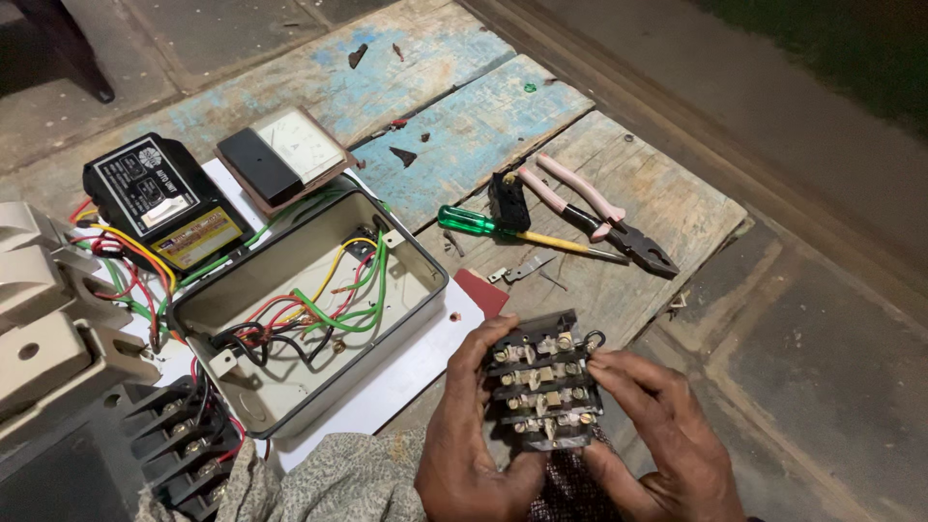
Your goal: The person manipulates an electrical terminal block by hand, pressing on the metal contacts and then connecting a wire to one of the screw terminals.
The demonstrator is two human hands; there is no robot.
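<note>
A black terminal block [543, 387] with rows of brass screws sits at about 5 o'clock in the view, gripped from both sides. The left hand [469, 425] clasps its left edge; the right hand [657, 435] holds its right edge, fingers on the screws. At 12 o'clock lie a green-handled screwdriver [503, 228] and pink-handled pliers [599, 215] on wooden planks [464, 126]. At 9 o'clock stands an open grey enclosure [309, 300] full of coloured wires.

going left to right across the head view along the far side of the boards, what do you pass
black box with yellow label → panel meter → green-handled screwdriver → pink-handled pliers
</note>
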